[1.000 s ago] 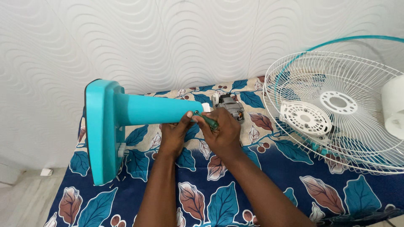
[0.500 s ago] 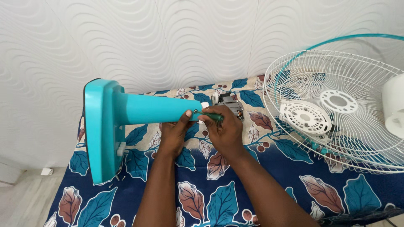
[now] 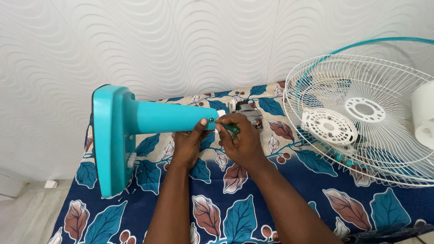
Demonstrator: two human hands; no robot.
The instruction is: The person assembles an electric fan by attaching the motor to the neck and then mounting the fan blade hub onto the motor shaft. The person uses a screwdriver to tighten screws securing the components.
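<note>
2 hands, left hand (image 3: 187, 145), right hand (image 3: 242, 141), 1 screwdriver (image 3: 229, 127), 1 turquoise fan stand (image 3: 135, 123), 2 white grilles (image 3: 361, 113)

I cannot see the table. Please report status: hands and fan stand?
Left hand grips turquoise plastic fan stand. Right hand holds green-handled screwdriver at its screw. Nothing blocking.

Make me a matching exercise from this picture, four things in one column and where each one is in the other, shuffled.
Things:
1. turquoise fan stand
2. green-handled screwdriver
3. white wire fan guard
4. fan motor

Places:
A. lying at the right of the table
B. just behind the right hand
C. gripped in the right hand
D. on its side, held by the left hand

Pairs: 1-D, 2-C, 3-A, 4-B
</note>
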